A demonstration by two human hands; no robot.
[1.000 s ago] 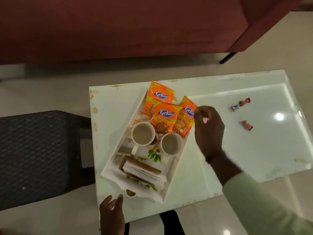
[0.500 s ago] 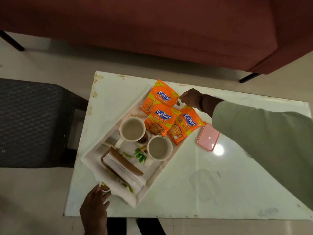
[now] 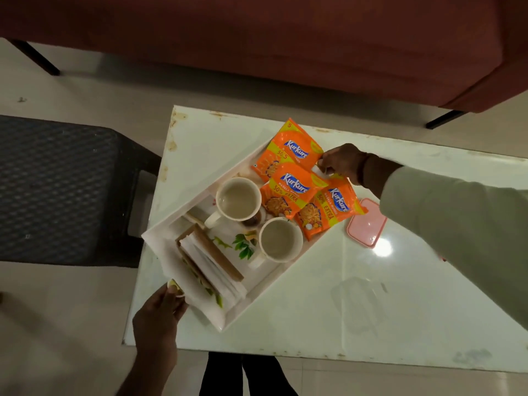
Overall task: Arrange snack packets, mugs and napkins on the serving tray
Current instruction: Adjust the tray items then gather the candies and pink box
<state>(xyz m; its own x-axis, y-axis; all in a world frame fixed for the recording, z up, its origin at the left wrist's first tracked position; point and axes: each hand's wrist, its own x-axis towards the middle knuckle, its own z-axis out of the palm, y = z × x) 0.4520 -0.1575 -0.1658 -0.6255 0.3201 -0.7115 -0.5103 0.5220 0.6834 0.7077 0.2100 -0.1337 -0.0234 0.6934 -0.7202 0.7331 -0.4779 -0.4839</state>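
Maroon sofa (image 3: 257, 38) fills the top of view, w/ a dark woven chair (image 3: 57, 190) at left just beside the white glossy table (image 3: 371, 295); pale floor shows between them. Right half of the tabletop is bare and shiny, so there's open room that side, while the near and left edges lie close to the tray. White serving tray (image 3: 220, 321) sits diagonally on the table's left part, its near corner almost at the table edge. Left hand (image 3: 160, 315) grips the tray's near end, fingers closed on the rim; right hand (image 3: 343, 162) is closed on the tray's far end, beside the packets. On the tray: a napkin stack (image 3: 211, 267) in a brown holder at the near end, two mugs (image 3: 238, 200) mid-tray (both upright, handles toward the napkins), and three orange snack packets (image 3: 291, 190) overlapping at the far end, one hanging over the rim. Pink lid (image 3: 367, 224) lies flat on the table, just beside that overhanging packet.
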